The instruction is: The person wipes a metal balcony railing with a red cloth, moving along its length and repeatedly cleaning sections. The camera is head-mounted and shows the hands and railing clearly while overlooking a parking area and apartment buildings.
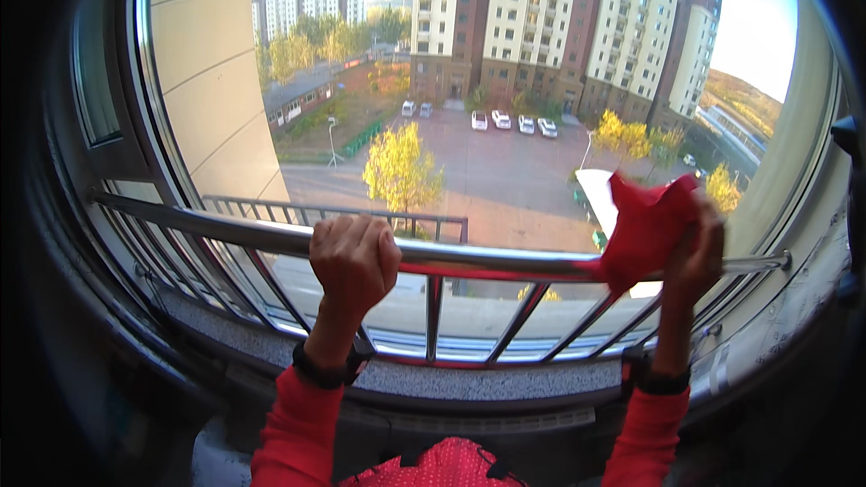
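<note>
A shiny metal handrail (505,260) runs across the window in front of me, with upright bars below it. My left hand (354,255) is closed around this rail, left of the middle. My right hand (702,248), slightly blurred, holds a red cloth (648,221) up against the window, just above the rail's right part. The cloth's lower edge hangs down to the rail; whether it presses on the glass I cannot tell.
A speckled stone sill (487,379) lies below the bars. Dark window frames (135,158) stand at the left, and a pale wall (785,329) at the right. Outside are a tall apartment block (541,18), parked cars (502,122) and a yellow tree (402,171).
</note>
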{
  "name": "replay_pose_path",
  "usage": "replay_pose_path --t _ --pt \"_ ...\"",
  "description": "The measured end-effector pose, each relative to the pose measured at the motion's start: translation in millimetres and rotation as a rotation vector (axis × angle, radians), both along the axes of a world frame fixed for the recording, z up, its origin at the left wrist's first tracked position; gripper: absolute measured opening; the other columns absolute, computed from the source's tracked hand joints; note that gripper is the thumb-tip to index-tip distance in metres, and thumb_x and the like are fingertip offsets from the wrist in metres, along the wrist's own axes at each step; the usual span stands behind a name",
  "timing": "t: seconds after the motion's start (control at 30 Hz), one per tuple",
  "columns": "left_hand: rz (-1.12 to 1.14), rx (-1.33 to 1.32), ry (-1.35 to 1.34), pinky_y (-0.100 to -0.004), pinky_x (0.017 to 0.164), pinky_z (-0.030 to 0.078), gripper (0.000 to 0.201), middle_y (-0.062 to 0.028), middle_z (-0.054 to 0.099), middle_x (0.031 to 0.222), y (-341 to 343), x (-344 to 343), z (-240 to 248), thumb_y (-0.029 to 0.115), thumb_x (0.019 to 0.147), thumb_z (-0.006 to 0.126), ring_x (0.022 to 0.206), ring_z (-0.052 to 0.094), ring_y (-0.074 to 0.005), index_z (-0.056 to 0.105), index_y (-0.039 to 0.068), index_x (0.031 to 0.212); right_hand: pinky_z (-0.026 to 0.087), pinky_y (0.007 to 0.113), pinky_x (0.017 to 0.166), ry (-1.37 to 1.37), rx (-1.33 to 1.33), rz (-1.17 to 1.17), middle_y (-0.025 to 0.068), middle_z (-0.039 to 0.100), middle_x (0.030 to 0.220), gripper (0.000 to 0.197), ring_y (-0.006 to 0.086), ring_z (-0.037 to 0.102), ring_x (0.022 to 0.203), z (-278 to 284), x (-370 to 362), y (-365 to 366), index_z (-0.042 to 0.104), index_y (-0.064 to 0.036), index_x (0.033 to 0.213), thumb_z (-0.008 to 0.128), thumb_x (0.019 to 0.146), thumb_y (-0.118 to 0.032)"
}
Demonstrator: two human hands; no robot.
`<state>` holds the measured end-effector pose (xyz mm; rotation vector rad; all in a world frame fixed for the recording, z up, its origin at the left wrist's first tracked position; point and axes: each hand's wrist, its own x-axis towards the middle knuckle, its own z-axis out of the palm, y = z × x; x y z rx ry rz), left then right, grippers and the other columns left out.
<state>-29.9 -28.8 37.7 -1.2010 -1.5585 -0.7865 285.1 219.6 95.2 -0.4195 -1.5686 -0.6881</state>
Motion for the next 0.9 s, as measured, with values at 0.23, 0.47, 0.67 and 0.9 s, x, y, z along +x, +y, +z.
replay_pose_path --t 0.23,0.47,0.67,0.9 --pt "0.047 -0.009 0.014 -0.0379 0.067 0.039 0.026 -0.0092 0.064 0.068 2.6 -1.9 -2.7 0.013 0.09 0.05 0.061 0.057 -0.0241 0.063 0.004 0.069 0.048 0.044 0.096 -0.416 -0.048 0.102 0.0092 0.066 0.115 0.029 0.0288 0.062 0.11 -45.4 -30.0 -34.1 0.065 -0.0093 0.12 0.067 0.091 -0.009" --pt "0.075 -0.02 -0.005 -0.0376 0.07 0.042 0.026 -0.01 0.068 0.072 2.0 0.7 -3.2 0.013 0.091 0.05 0.067 0.063 -0.0254 0.064 0.004 0.071 0.047 0.039 0.087 -0.298 -0.606 0.611 0.007 0.067 0.098 0.038 0.0232 0.059 0.098 -33.7 -32.5 -60.1 0.067 -0.0087 0.114 0.071 0.091 -0.038" --pt "0.085 -0.033 0.018 -0.0382 0.071 0.043 0.028 -0.0101 0.067 0.072 3.1 0.6 -4.2 0.012 0.093 0.048 0.068 0.063 -0.0274 0.063 0.004 0.071 0.044 0.046 0.086 -0.317 -0.397 0.173 0.008 0.059 0.116 0.036 0.0261 0.053 0.106 -38.5 -56.3 -60.8 0.071 -0.0136 0.104 0.076 0.083 -0.042" --pt "0.078 -0.046 0.019 -0.0386 0.071 0.042 0.03 -0.0096 0.063 0.071 1.8 2.5 -2.3 0.012 0.096 0.044 0.068 0.06 -0.0277 0.06 0.006 0.071 0.028 0.062 0.111 -0.323 -0.374 0.202 0.0067 0.059 0.12 0.047 0.0291 0.051 0.119 -50.9 -54.3 -52.4 0.067 -0.0168 0.102 0.078 0.078 -0.056"
